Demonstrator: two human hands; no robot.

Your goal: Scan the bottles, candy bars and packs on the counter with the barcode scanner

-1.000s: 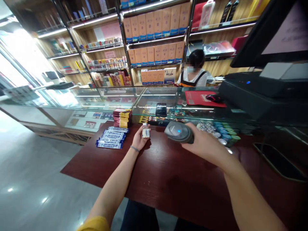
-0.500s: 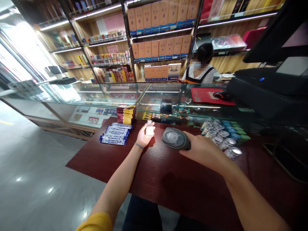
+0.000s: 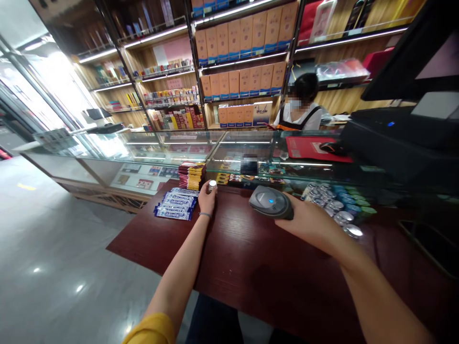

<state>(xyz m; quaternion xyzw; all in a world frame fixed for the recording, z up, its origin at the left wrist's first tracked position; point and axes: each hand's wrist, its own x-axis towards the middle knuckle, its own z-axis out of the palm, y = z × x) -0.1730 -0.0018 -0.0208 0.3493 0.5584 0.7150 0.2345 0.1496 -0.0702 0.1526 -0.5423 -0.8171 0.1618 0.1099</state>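
Observation:
My left hand (image 3: 207, 198) is closed around a small bottle (image 3: 213, 184) with a silvery-white lid, close to the counter's far edge. Just left of that hand lie a stack of red-and-yellow packets (image 3: 191, 176) and a spread of blue-and-white sachets (image 3: 176, 203). In my right hand (image 3: 304, 217) is a dark grey barcode scanner (image 3: 270, 200), held above the counter with a blue light showing on top. Right of the scanner stand several small silver-lidded bottles (image 3: 335, 206), with blue and green ones (image 3: 353, 197) beside them.
The dark red wooden counter (image 3: 229, 267) backs onto a glass display case (image 3: 172, 149). Behind it sits a person (image 3: 300, 112) in a dark apron. A black monitor and register unit (image 3: 390, 138) stands at the right, near a red mat (image 3: 304, 147) with a mouse.
My left hand has moved left toward the packet stack and turned, so the bottle's lid now faces up. The scanner's blue light has come on.

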